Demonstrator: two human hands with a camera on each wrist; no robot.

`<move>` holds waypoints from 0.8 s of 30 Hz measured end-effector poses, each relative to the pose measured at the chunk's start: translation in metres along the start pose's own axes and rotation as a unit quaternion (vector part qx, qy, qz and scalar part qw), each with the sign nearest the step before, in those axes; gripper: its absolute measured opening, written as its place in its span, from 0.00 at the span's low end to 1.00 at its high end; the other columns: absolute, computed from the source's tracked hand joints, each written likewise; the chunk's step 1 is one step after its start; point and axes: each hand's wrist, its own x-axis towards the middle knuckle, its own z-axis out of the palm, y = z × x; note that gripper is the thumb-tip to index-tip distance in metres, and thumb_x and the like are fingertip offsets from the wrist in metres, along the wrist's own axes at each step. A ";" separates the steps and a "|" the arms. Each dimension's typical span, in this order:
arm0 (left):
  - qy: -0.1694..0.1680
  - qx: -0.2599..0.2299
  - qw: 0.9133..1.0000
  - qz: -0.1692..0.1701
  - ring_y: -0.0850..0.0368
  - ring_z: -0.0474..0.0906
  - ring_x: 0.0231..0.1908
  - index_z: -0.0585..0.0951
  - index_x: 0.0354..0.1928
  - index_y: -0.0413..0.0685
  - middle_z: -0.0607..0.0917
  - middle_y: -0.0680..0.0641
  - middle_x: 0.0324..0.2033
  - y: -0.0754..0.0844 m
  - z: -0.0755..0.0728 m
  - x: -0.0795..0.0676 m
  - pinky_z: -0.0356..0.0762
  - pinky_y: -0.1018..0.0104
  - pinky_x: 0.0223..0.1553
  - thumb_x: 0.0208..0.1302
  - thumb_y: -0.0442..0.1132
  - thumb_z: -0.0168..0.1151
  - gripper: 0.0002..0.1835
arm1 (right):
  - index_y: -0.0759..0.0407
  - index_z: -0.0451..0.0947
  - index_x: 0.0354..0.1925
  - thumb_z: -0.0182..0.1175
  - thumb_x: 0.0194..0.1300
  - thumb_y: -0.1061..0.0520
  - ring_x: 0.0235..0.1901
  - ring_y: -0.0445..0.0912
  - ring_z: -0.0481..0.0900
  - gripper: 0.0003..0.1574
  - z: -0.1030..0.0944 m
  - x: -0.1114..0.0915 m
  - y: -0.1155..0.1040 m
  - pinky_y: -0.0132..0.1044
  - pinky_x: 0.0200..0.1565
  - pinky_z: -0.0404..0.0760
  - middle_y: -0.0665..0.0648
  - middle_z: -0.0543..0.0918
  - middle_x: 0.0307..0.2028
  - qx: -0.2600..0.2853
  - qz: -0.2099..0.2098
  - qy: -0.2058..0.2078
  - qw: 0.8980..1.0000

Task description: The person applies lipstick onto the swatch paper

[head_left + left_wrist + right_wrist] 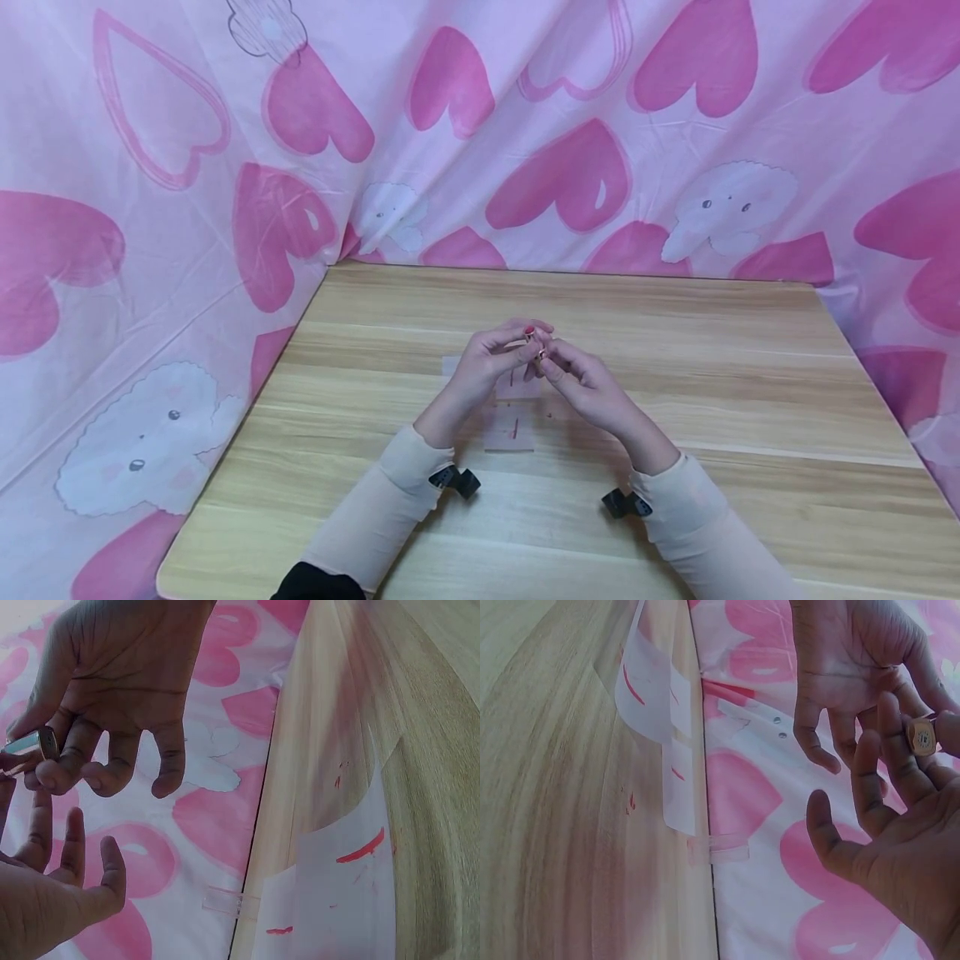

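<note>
Held between both hands above the table is a small lipstick (529,332), with a red end and a shiny gold body. My left hand (480,362) pinches it near the red end; my right hand (588,387) grips the lower gold part with thumb and index finger. From the left wrist the gold side (49,742) shows under the right thumb. From the right wrist a squarish gold end (921,738) with a round mark is seen among the fingertips. The other fingers of both hands are spread and slightly bent. Fingers cover much of the lipstick.
Below the hands, white paper sheets (508,442) with red strokes lie on the wooden table (712,375). Small red smears (631,801) mark the wood beside them. A clear strip (225,901) appears by the far table edge. A pink heart-print cloth (450,200) hangs behind.
</note>
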 end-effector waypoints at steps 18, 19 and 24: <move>0.047 0.022 0.999 -0.001 0.47 0.77 0.58 0.83 0.53 0.32 0.84 0.45 0.53 -0.002 0.005 0.004 0.72 0.50 0.62 0.65 0.49 0.69 0.25 | 0.53 0.79 0.50 0.55 0.76 0.62 0.46 0.44 0.84 0.09 0.003 0.002 -0.003 0.43 0.53 0.80 0.46 0.87 0.39 -0.089 -0.034 0.066 0.993; 0.048 0.023 0.999 -0.001 0.47 0.77 0.58 0.83 0.53 0.32 0.84 0.45 0.53 -0.002 0.005 0.005 0.72 0.50 0.62 0.65 0.49 0.69 0.25 | 0.53 0.79 0.50 0.55 0.76 0.62 0.46 0.44 0.84 0.09 0.003 0.002 -0.003 0.44 0.53 0.80 0.45 0.87 0.39 -0.091 -0.034 0.067 0.993; 0.040 0.013 0.999 -0.002 0.48 0.77 0.59 0.84 0.52 0.35 0.83 0.45 0.54 -0.001 0.005 0.004 0.75 0.56 0.59 0.65 0.49 0.69 0.24 | 0.54 0.79 0.50 0.53 0.77 0.60 0.46 0.45 0.83 0.09 0.003 0.002 -0.003 0.43 0.53 0.80 0.48 0.87 0.40 -0.086 -0.025 0.055 0.995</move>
